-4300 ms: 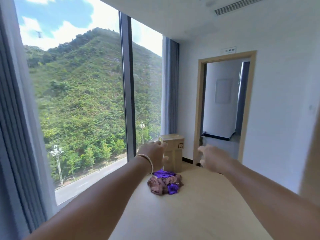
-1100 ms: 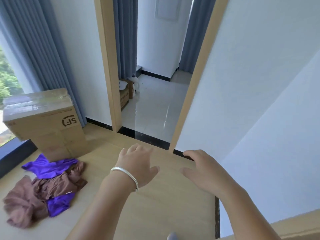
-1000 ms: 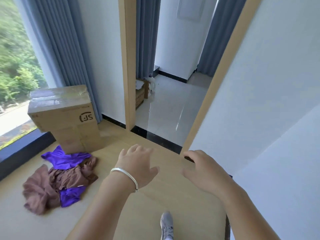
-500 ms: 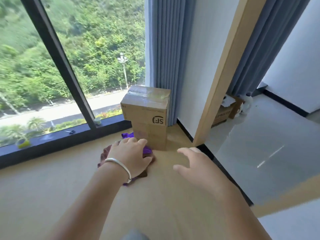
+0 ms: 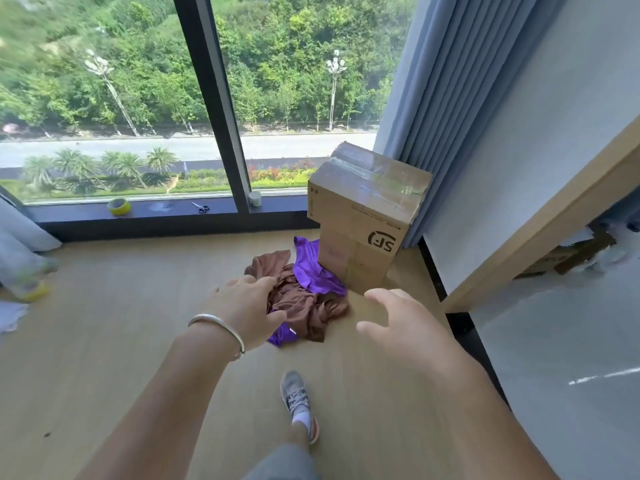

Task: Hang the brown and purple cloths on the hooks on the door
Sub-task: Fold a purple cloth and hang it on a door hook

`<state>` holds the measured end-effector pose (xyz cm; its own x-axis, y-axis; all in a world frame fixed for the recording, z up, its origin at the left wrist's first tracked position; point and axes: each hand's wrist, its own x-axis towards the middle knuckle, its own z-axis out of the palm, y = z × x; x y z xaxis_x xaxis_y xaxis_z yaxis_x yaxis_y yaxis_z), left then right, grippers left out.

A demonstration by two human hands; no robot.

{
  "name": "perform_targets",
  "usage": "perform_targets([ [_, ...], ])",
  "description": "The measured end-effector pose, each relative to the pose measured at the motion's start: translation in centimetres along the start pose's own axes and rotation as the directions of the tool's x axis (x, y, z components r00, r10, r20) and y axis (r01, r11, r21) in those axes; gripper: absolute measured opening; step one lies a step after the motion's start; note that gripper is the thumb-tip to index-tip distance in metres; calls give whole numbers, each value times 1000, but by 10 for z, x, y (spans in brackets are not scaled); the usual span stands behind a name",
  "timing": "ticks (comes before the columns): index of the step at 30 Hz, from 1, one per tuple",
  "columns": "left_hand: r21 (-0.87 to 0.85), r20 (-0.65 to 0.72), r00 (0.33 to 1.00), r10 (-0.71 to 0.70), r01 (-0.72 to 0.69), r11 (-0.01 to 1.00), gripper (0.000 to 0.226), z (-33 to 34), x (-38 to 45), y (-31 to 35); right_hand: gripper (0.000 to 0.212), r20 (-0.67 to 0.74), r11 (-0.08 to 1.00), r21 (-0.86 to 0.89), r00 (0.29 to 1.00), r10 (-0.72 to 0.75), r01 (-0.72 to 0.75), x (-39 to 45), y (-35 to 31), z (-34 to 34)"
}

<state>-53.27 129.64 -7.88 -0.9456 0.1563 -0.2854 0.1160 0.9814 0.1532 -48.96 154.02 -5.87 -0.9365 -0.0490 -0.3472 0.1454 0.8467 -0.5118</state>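
At frame centre, a crumpled brown fabric cloth [image 5: 298, 299] and a glossy purple fabric cloth [image 5: 313, 268] lay tangled on the pale wooden floor [image 5: 104, 306], touching the lower of two stacked cardboard boxes [image 5: 360, 216]. Left hand [image 5: 247, 311], wearing a silver bangle [image 5: 218, 329], reached over the heap with fingers relaxed, gripping nothing; contact could not be judged. Right hand [image 5: 398, 327] hovered at centre right, fingers spread and empty.

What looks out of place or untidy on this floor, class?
The brown cloth and purple cloth lie crumpled and tangled together on the wooden floor against the stacked cardboard boxes, not hung up.
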Motion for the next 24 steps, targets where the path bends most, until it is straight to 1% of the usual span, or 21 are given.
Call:
perform_targets([
  [7,-101,74,992,-101,108,989,50,20,127,-45,57,133,994,-102,989,61,-48,141,-10,-10],
  [10,-123,90,988,-125,136,983,51,38,179,-63,59,180,989,-130,980,86,-63,197,-9,0],
  [13,-138,68,988,-139,148,979,54,66,226,-76,62,220,987,-147,971,92,-60,252,-1,23],
  [17,-157,17,995,-98,100,983,60,121,288,-89,65,254,985,-164,962,99,-58,330,21,71],
  [20,-141,47,997,-58,64,988,62,182,337,-101,66,293,979,-200,951,100,-42,395,52,125],
  [24,-88,122,992,-39,49,995,54,283,409,-118,65,330,967,-255,938,104,-18,479,113,214],
])
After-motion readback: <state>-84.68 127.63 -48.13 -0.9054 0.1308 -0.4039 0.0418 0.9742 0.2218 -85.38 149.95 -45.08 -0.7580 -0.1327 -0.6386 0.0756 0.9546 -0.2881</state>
